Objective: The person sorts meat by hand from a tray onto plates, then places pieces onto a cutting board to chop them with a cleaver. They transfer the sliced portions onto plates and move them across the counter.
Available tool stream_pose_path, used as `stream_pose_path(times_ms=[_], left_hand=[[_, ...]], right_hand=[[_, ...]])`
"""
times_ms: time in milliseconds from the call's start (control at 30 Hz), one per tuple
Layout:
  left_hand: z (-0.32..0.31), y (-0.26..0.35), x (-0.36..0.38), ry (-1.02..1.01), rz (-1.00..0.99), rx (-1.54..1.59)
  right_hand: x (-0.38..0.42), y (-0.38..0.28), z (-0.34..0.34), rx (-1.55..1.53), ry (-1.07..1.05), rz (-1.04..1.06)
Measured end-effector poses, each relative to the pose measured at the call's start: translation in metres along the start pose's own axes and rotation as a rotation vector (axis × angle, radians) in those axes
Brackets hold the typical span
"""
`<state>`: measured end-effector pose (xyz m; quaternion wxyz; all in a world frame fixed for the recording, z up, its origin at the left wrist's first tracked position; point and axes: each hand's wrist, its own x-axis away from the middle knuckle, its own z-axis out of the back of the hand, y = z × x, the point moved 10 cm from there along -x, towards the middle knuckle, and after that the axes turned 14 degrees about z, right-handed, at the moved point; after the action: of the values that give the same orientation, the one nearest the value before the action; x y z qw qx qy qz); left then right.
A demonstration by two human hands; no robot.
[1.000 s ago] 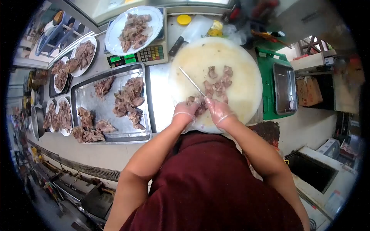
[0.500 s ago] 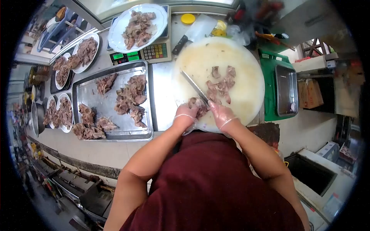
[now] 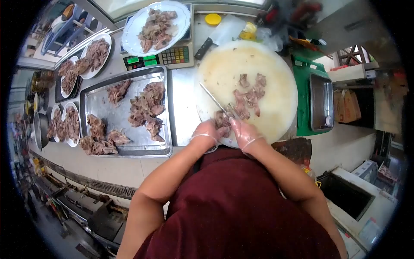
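Both hands wear clear plastic gloves at the near edge of a round, pale cutting board. My left hand is closed on a piece of meat at the board's lower left. Beside it, my right hand grips a knife, whose blade points up and to the left across the board. The knife's handle is hidden in the fingers. Several cut meat pieces lie on the board just beyond the right hand.
Left of the board is a metal tray with meat chunks. A plate of meat rests on a scale; more meat plates stand farther left. A cleaver lies behind the board, a green bin right.
My right hand has shifted slightly down with the knife, and the blade has moved a little left. My left hand remains at the meat, its fingers slightly lower.
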<state>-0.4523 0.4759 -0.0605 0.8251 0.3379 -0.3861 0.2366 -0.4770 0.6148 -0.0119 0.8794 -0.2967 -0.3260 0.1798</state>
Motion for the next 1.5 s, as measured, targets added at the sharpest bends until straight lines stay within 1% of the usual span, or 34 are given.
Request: stream_pose_path(times_ms=[33,67,133,167,233,267,333,367,400,433,467,500,533,567,633,733,800,833,867,900,933,1000,1067,1133,1167,1233,1267,1333,1367,1433,1467,1500], left_hand=[[0.002,0.002,0.004,0.009,0.013,-0.061],[0.002,0.002,0.009,-0.001,0.016,-0.064],[0.018,0.007,0.010,0.115,0.035,-0.193],[0.020,0.008,0.012,0.115,0.034,-0.193],[0.035,0.011,0.015,0.237,0.035,-0.103],[0.034,0.009,0.015,0.238,0.033,-0.102],[0.041,0.030,0.024,0.378,-0.271,-0.088],[0.038,0.034,0.024,0.343,-0.345,-0.104],[0.029,0.033,0.015,0.363,-0.425,-0.141],[0.028,0.032,0.010,0.368,-0.444,-0.098],[0.030,0.037,0.010,0.372,-0.466,-0.055],[0.030,0.042,0.008,0.382,-0.460,-0.056],[0.032,0.043,0.002,0.357,-0.368,0.029],[0.033,0.040,-0.004,0.330,-0.277,0.113],[0.029,0.044,-0.009,0.334,-0.301,0.100],[0.021,0.038,-0.013,0.323,-0.336,0.082],[0.020,0.029,-0.013,0.350,-0.474,0.179],[0.020,0.027,-0.012,0.346,-0.475,0.178],[0.024,0.029,-0.007,0.406,-0.526,0.157],[0.026,0.031,-0.001,0.463,-0.578,0.136],[0.026,0.032,0.002,0.450,-0.581,0.137],[0.029,0.027,-0.001,0.382,-0.471,0.226],[0.028,0.027,-0.001,0.402,-0.479,0.253],[0.024,0.019,-0.012,0.323,-0.392,0.354],[0.024,0.018,-0.012,0.323,-0.389,0.355],[0.033,0.026,-0.001,0.429,-0.456,0.263],[0.036,0.028,0.003,0.425,-0.456,0.260],[0.034,0.035,-0.002,0.310,-0.423,0.212],[0.035,0.037,-0.004,0.314,-0.425,0.216],[0.041,0.032,-0.002,0.404,-0.389,0.190],[0.044,0.034,-0.002,0.404,-0.391,0.191],[0.040,0.035,-0.005,0.319,-0.376,0.188]], right_hand=[[-0.003,-0.004,-0.001,0.008,0.014,0.052],[0.001,-0.003,-0.004,0.003,0.009,0.044],[0.002,-0.006,0.000,-0.018,-0.013,0.042],[0.002,-0.003,-0.001,-0.018,-0.012,0.043],[0.008,0.010,-0.003,-0.022,-0.001,0.118],[0.013,0.022,-0.003,-0.020,0.000,0.118],[0.023,0.024,0.000,0.149,-0.001,0.285],[0.026,0.026,0.002,0.153,0.000,0.301],[0.028,0.041,0.009,0.117,0.038,0.162],[0.031,0.054,0.013,0.077,0.072,0.018],[0.028,0.047,0.017,0.077,0.070,0.030],[0.029,0.048,0.025,0.038,0.086,-0.066],[0.031,0.053,0.028,-0.002,0.100,-0.165],[0.031,0.052,0.028,-0.003,0.099,-0.159],[0.032,0.049,0.033,0.006,0.168,-0.107],[0.034,0.049,0.035,-0.003,0.195,-0.105],[0.035,0.045,0.038,-0.041,0.198,-0.104],[0.035,0.043,0.037,-0.080,0.199,-0.106],[0.034,0.045,0.035,-0.082,0.199,-0.114],[0.029,0.039,0.034,-0.102,0.222,-0.033],[0.027,0.033,0.035,-0.122,0.244,0.045],[0.022,0.016,0.040,-0.126,0.244,0.007],[0.023,0.003,0.044,-0.128,0.243,-0.019],[0.023,-0.006,0.047,-0.131,0.266,-0.013],[0.022,-0.006,0.044,-0.131,0.263,-0.013],[0.018,-0.026,0.047,-0.081,0.376,0.249],[0.013,-0.018,0.040,-0.084,0.376,0.245],[-0.009,0.004,0.011,0.067,0.109,0.112],[-0.010,0.007,0.014,0.072,0.110,0.115],[-0.001,0.019,0.011,-0.011,0.072,0.027],[0.002,0.017,0.013,-0.010,0.073,0.027],[0.007,0.015,0.017,-0.008,0.098,0.023]])
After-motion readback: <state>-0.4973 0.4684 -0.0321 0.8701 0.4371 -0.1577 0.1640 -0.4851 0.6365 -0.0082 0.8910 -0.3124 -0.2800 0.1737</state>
